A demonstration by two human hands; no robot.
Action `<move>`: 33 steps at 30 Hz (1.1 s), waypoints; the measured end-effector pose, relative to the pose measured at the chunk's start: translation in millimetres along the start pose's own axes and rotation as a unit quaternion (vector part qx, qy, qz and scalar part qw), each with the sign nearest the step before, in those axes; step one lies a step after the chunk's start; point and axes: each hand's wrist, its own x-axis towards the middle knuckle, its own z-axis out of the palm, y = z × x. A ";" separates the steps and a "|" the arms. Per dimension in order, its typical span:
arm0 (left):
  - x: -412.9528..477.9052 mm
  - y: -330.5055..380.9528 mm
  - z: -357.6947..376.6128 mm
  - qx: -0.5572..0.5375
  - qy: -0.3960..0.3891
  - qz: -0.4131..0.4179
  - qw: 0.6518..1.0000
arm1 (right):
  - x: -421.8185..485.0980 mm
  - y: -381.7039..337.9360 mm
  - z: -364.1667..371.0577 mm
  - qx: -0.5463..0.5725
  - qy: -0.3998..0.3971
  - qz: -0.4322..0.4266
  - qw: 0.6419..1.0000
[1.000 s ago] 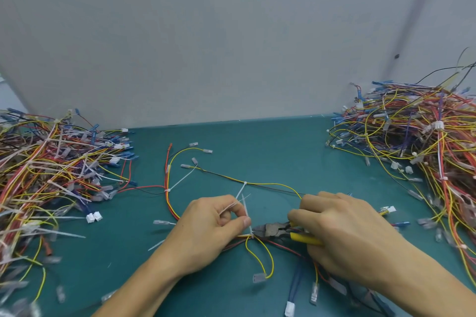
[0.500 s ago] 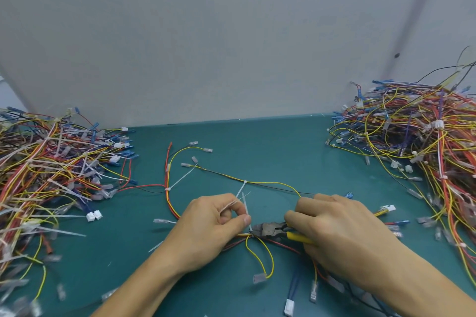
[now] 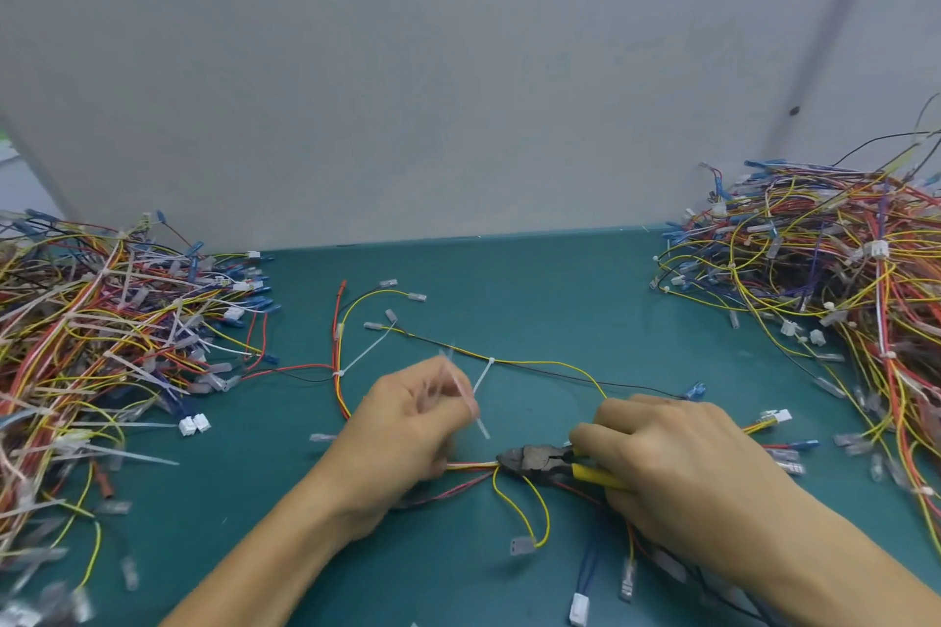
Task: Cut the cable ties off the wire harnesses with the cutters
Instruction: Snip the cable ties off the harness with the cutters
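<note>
A wire harness point(image 3: 540, 364) of yellow, red and black leads lies spread over the middle of the green mat. My right hand point(image 3: 677, 463) grips the yellow-handled cutters point(image 3: 540, 461), whose dark jaws point left at the bundled wires. My left hand point(image 3: 407, 428) is blurred and pinches a white cable tie point(image 3: 466, 397) that sticks up and to the right from its fingers. Two more white ties remain on the harness, one point(image 3: 486, 374) at the centre and one point(image 3: 364, 354) at the left.
A big heap of harnesses and loose white ties point(image 3: 102, 351) fills the left side. Another tangled heap of harnesses point(image 3: 825, 280) covers the right. A grey wall point(image 3: 458, 66) closes the back. Loose connectors point(image 3: 578, 608) lie near the front edge.
My left hand has lifted up and left, away from the wires, carrying a white tie. The cutters' jaws stay at the bundle and my right hand has barely shifted.
</note>
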 end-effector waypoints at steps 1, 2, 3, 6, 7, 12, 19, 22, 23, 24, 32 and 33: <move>0.7 4.4 -2.8 -0.092 0.002 -0.025 0.995 | 0.0 0.1 -0.2 0.000 0.001 0.001 1.000; 1.4 8.8 -7.6 -0.168 0.004 -0.037 0.985 | -0.1 0.4 -0.3 0.001 0.003 0.002 1.000; 1.9 12.5 -13.8 -0.222 0.007 -0.039 0.974 | -0.3 0.8 -0.3 0.001 0.005 0.004 1.000; 1.9 20.0 -35.1 -0.284 0.033 -0.043 0.957 | -1.5 2.8 0.1 0.008 0.005 0.007 1.000; 1.2 19.6 -42.3 -0.280 0.046 -0.051 0.958 | -1.7 3.7 -0.3 0.014 0.006 0.008 1.000; -2.0 13.5 -70.2 -0.155 0.097 -0.077 0.980 | 1.2 0.6 -4.8 0.047 0.032 0.006 0.998; -9.2 11.1 -100.9 0.331 0.005 -0.023 0.943 | 23.6 -27.1 -12.4 0.065 0.033 -0.026 0.997; -9.5 9.7 -102.6 0.385 -0.026 -0.043 0.921 | 40.0 -39.2 -16.2 0.027 0.018 -0.031 0.999; -9.9 10.1 -102.0 0.388 -0.033 -0.036 0.920 | 45.4 -43.1 -16.6 0.016 0.016 -0.028 0.999; -10.8 11.0 -100.5 0.385 -0.047 -0.028 0.921 | 50.3 -46.4 -16.1 0.008 0.015 -0.024 1.000; -10.6 6.8 -85.3 0.407 -0.093 0.009 0.908 | 60.2 -59.1 1.1 -0.015 0.020 -0.011 1.000; -9.2 4.3 -85.9 0.386 -0.091 0.012 0.918 | 59.6 -59.4 2.5 -0.019 0.022 -0.010 1.000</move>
